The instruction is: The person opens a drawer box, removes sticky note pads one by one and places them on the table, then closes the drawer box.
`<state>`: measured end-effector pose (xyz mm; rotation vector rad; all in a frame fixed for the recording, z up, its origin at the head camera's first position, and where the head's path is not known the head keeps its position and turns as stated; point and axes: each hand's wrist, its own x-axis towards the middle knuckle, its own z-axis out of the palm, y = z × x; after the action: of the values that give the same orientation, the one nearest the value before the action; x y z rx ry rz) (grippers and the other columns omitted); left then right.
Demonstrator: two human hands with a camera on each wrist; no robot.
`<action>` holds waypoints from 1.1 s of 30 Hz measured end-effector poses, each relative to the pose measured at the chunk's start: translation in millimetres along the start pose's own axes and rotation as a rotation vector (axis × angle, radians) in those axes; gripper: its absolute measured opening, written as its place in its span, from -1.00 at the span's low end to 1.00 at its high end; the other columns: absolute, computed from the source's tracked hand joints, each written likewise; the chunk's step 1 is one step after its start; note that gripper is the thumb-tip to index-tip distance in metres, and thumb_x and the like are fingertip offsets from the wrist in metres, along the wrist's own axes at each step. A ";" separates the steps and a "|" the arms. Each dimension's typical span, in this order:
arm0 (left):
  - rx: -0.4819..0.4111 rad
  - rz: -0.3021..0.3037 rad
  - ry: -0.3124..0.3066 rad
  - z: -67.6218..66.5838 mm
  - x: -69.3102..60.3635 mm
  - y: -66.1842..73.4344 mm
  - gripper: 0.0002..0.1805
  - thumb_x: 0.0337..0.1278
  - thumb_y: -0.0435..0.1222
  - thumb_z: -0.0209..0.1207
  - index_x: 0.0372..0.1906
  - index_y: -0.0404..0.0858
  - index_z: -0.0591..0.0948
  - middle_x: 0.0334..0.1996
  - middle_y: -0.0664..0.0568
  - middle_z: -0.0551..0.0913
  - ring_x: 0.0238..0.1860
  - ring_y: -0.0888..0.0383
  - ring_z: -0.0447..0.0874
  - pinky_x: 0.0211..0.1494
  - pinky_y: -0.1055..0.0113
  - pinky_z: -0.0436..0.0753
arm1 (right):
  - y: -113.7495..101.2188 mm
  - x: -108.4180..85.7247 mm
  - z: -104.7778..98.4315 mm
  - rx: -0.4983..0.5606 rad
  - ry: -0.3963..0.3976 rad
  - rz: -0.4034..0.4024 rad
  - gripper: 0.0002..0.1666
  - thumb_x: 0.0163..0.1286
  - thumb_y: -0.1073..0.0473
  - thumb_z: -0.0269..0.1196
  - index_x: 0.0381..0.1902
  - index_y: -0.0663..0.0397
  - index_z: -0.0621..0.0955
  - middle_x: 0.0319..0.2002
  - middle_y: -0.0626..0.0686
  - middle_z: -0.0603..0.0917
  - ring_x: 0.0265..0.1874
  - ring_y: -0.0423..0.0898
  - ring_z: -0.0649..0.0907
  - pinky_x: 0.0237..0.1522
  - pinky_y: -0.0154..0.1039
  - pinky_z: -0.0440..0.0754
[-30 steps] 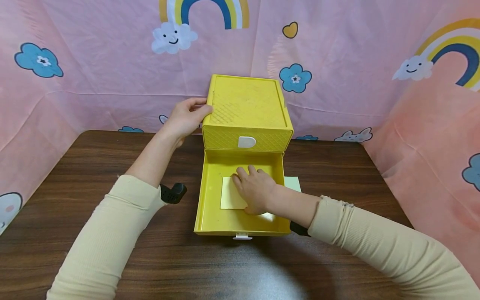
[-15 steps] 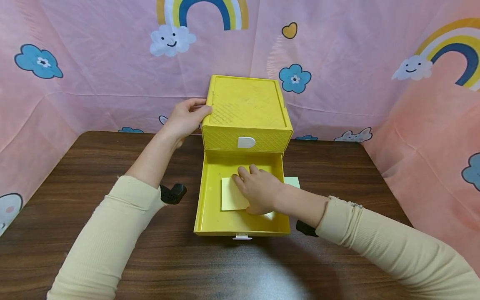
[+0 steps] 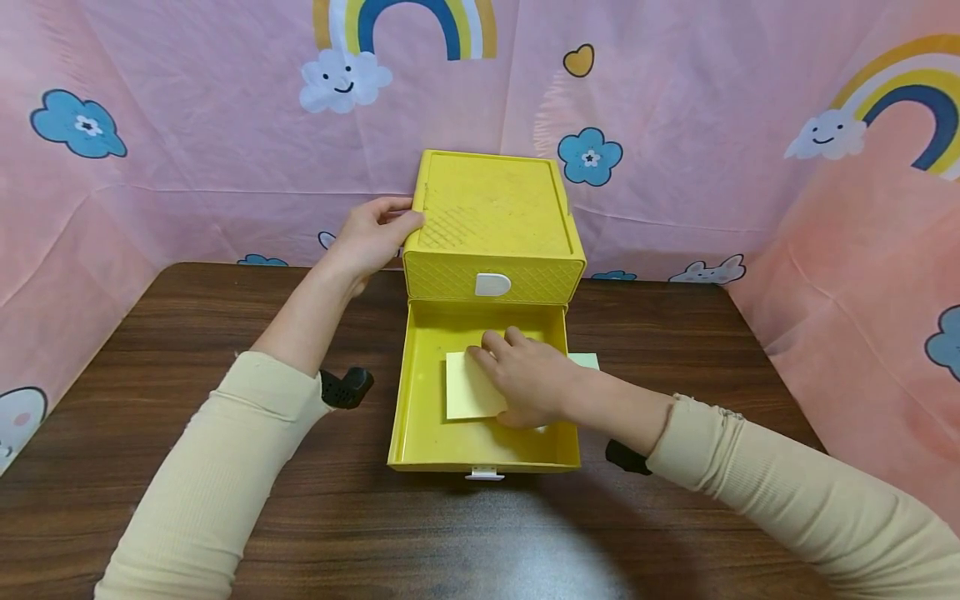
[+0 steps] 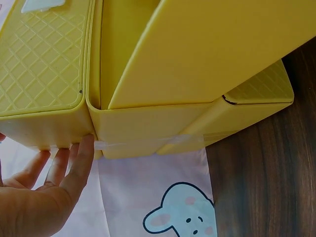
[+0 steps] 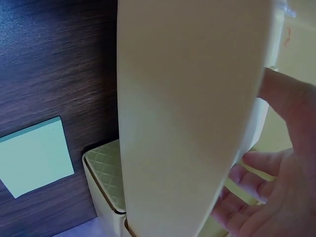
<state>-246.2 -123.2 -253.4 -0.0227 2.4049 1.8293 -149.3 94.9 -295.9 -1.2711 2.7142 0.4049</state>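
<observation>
A yellow drawer box stands on the table with its lower drawer pulled out. My left hand steadies the box's left side; the left wrist view shows its fingers extended against the side wall. Inside the drawer, my right hand holds a pale yellow sticky note pad by its edges, thumb on the near side and fingers on the far side. The hand covers the pad's right part. In the right wrist view the drawer wall hides some of the grip.
A pale green sticky note pad lies on the dark wooden table, right of the drawer. The upper drawer, with a white handle, is closed. A pink patterned cloth hangs behind and at the sides.
My right hand and forearm have shifted slightly right, and the pale yellow pad has moved a little the same way within the drawer. The left hand keeps its place.
</observation>
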 end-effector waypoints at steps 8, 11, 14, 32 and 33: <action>-0.016 -0.006 0.010 1.3 0.2 0.8 -0.46 0.22 -0.12 0.04 0.31 -0.10 0.34 0.07 -0.02 0.43 -0.14 0.17 0.53 -0.19 0.38 0.66 | 4.2 -6.6 1.2 0.015 0.040 -0.007 -0.02 0.02 -0.16 0.30 0.31 0.22 0.26 0.05 0.14 0.37 -0.15 0.07 0.44 -0.14 -0.16 0.56; -0.019 -0.012 0.009 1.2 0.2 1.2 -0.46 0.22 -0.12 0.04 0.31 -0.10 0.33 0.08 -0.03 0.42 -0.13 0.16 0.52 -0.21 0.39 0.66 | 5.3 -10.2 -0.8 0.013 0.052 -0.010 -0.01 0.01 -0.17 0.30 0.31 0.21 0.26 0.06 0.13 0.37 -0.13 0.07 0.44 -0.12 -0.16 0.57; -0.024 -0.014 0.006 0.9 0.3 1.1 -0.45 0.22 -0.12 0.05 0.31 -0.10 0.33 0.08 -0.02 0.42 -0.12 0.16 0.53 -0.20 0.39 0.66 | 6.8 -13.7 -3.5 0.019 0.071 -0.013 -0.01 0.01 -0.17 0.31 0.30 0.21 0.26 0.05 0.12 0.37 -0.11 0.07 0.44 -0.12 -0.16 0.57; 0.004 -0.011 0.006 0.1 -0.2 0.8 -0.45 0.23 -0.09 0.04 0.31 -0.08 0.33 0.11 -0.02 0.42 -0.09 0.15 0.52 -0.14 0.35 0.66 | 19.9 -31.6 -16.1 0.049 0.150 -0.027 -0.05 -0.03 -0.14 0.34 0.26 0.19 0.31 0.02 0.12 0.38 -0.15 0.06 0.43 -0.23 -0.18 0.56; 0.004 -0.011 0.005 0.1 -0.4 0.9 -0.45 0.23 -0.09 0.04 0.32 -0.08 0.32 0.12 -0.03 0.42 -0.09 0.14 0.52 -0.13 0.35 0.66 | 20.7 -32.6 -16.5 0.047 0.156 -0.029 -0.05 -0.03 -0.14 0.34 0.26 0.20 0.32 0.01 0.12 0.39 -0.16 0.06 0.43 -0.22 -0.18 0.56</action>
<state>-245.9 -122.9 -252.5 -0.0399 2.4075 1.8218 -144.2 126.8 -269.1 -1.3817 2.8096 0.2472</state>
